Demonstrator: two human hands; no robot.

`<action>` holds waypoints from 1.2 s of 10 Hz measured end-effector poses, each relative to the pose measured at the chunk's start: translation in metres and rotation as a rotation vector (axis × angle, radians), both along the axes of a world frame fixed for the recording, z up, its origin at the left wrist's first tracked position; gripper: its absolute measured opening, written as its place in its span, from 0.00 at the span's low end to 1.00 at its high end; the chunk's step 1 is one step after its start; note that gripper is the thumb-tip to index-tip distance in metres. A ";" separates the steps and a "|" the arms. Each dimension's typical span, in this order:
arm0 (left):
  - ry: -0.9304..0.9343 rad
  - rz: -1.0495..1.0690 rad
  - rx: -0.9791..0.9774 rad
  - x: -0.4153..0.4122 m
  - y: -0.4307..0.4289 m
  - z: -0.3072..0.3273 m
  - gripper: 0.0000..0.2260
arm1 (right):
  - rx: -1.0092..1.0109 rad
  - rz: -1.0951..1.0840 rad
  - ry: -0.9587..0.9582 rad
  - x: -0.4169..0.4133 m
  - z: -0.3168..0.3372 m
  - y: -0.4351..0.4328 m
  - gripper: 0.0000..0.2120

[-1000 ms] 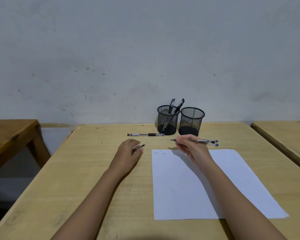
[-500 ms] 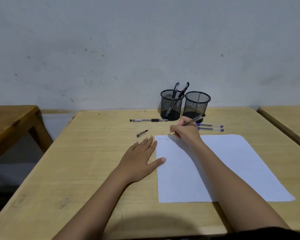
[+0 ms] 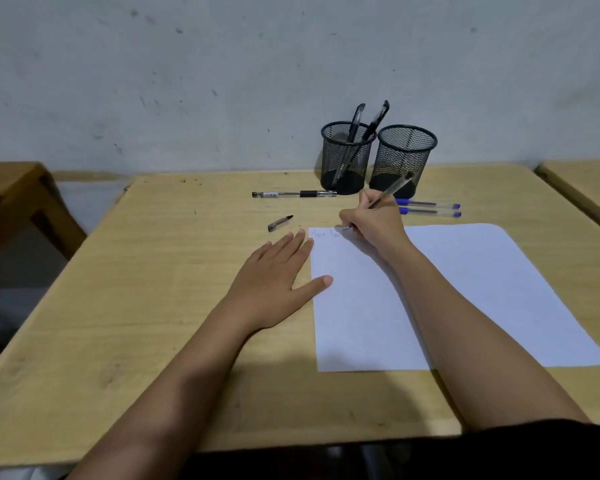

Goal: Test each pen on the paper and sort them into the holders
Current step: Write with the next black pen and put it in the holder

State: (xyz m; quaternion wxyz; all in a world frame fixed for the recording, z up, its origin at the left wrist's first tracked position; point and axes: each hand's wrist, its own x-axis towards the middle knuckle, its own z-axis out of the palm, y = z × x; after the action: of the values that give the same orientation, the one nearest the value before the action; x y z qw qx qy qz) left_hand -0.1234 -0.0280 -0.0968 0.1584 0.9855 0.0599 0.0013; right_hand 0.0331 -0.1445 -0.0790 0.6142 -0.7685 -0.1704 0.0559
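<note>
My right hand (image 3: 373, 225) grips a clear pen (image 3: 388, 192) with its tip on the top left of the white paper (image 3: 482, 292), beside some faint writing (image 3: 324, 233). My left hand (image 3: 274, 271) lies flat and open on the desk, thumb and fingertips on the paper's left edge. A loose pen cap (image 3: 280, 223) rests just beyond its fingers. Farther back lies a black pen (image 3: 293, 194). Two blue pens (image 3: 430, 208) lie right of my right hand. At the desk's back stand two black mesh holders: the left holder (image 3: 347, 157) has two black pens, the right holder (image 3: 404, 157) looks empty.
The wooden desk (image 3: 153, 306) backs onto a grey wall (image 3: 222, 64). Another wooden desk (image 3: 7, 195) stands to the left across a gap, and a third desk's edge (image 3: 582, 188) shows at the right.
My left hand put the cap down and spread flat at the paper's edge. My right hand swung the pen upright and brought its tip onto the paper. The camera tilted down.
</note>
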 end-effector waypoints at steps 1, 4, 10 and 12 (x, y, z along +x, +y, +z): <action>-0.007 0.003 0.004 0.001 0.000 0.000 0.32 | -0.028 0.008 -0.007 0.001 0.001 -0.001 0.20; -0.002 0.014 -0.005 0.000 -0.001 0.001 0.32 | -0.021 0.033 0.021 0.004 0.002 -0.004 0.19; 0.003 0.012 -0.003 0.000 0.000 0.002 0.32 | -0.013 0.001 0.006 0.004 0.000 -0.001 0.20; 0.002 0.011 -0.007 0.000 0.000 0.002 0.32 | -0.014 0.009 0.009 0.005 0.001 -0.001 0.19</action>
State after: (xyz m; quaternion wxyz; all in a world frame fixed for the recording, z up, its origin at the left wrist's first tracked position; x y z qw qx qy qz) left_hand -0.1238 -0.0277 -0.0944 0.1616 0.9847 0.0653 0.0010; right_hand 0.0384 -0.1450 -0.0783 0.6093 -0.7718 -0.1707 0.0631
